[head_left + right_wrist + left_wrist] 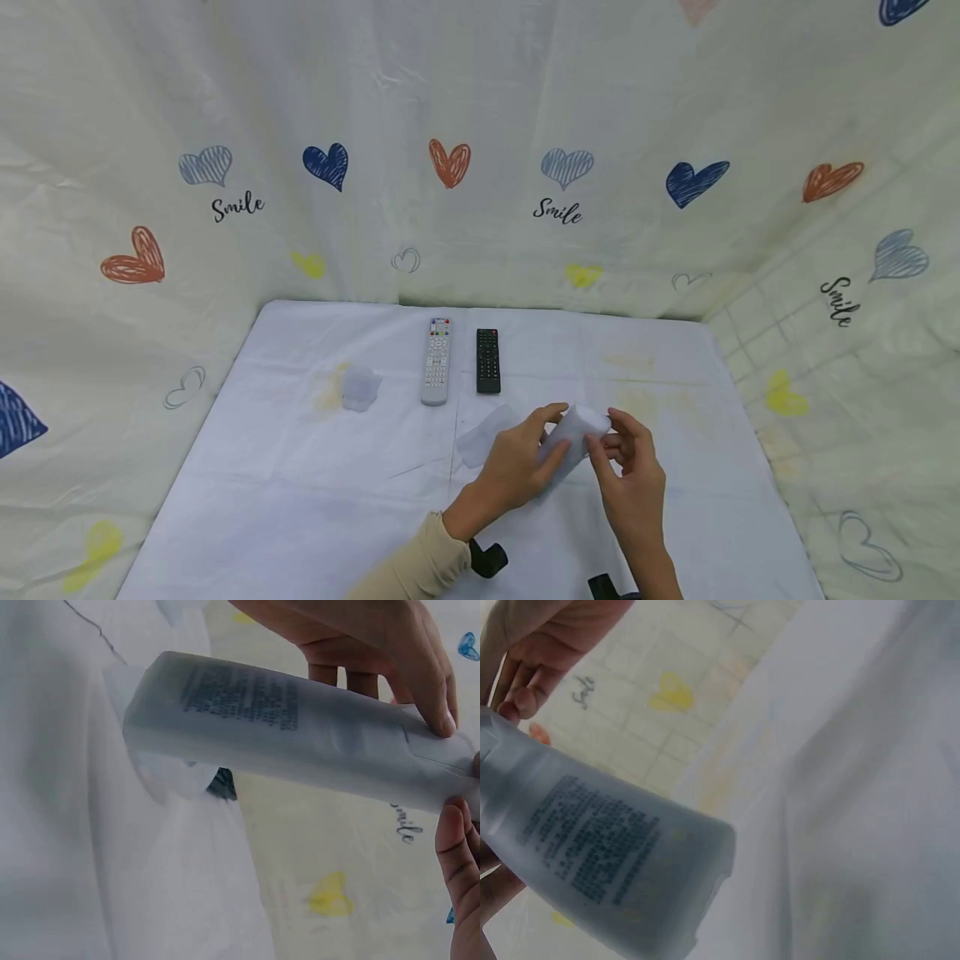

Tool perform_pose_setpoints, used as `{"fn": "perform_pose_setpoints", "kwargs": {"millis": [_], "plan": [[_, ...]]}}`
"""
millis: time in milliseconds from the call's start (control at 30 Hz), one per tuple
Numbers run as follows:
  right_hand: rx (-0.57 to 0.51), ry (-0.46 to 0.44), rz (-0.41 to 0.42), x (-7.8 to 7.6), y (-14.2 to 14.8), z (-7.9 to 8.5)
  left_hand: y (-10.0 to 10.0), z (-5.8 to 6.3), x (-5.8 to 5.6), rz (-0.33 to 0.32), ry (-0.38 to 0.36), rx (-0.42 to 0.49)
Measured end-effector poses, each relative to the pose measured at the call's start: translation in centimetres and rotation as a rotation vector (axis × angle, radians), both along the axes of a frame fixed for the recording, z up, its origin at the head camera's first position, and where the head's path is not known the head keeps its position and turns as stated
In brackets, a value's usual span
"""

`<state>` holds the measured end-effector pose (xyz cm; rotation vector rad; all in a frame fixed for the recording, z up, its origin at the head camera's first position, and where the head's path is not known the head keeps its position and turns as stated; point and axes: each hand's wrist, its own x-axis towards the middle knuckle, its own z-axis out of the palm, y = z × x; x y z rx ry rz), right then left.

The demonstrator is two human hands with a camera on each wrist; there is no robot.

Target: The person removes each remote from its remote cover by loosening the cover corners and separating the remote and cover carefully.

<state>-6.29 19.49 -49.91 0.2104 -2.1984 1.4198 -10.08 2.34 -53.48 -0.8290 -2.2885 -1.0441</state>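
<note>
A pale bottle (576,432) with rounded edges is held tilted above the front right part of the table. In the left wrist view, small dark print covers one face of the bottle (630,862). My left hand (516,463) grips its body, thumb on the near side and fingers on the far side. At the bottle's upper end, the fingertips of my right hand (632,477) pinch the edge. The right wrist view shows a seam line near that end of the bottle (322,735), with fingers of both hands around it.
Farther back lie a grey remote control (436,362) and a black remote control (488,361), side by side. A white cloth covers the table (300,500). Behind it and at the sides hangs a curtain (495,100) printed with hearts. Black straps (489,560) sit at the wrists.
</note>
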Motion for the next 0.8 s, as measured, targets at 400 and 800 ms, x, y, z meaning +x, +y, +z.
{"fn": "perform_pose_setpoints", "kwargs": {"millis": [400, 800], "plan": [[0.232, 0.087, 0.072, 0.1, -3.3, 1.0, -3.5, 1.7, 1.3, 0.136, 0.115, 0.018], [0.286, 0.122, 0.179, -0.3, -5.1, 2.2, -6.5, 3.2, 1.3, 0.172, 0.288, -0.177]]}}
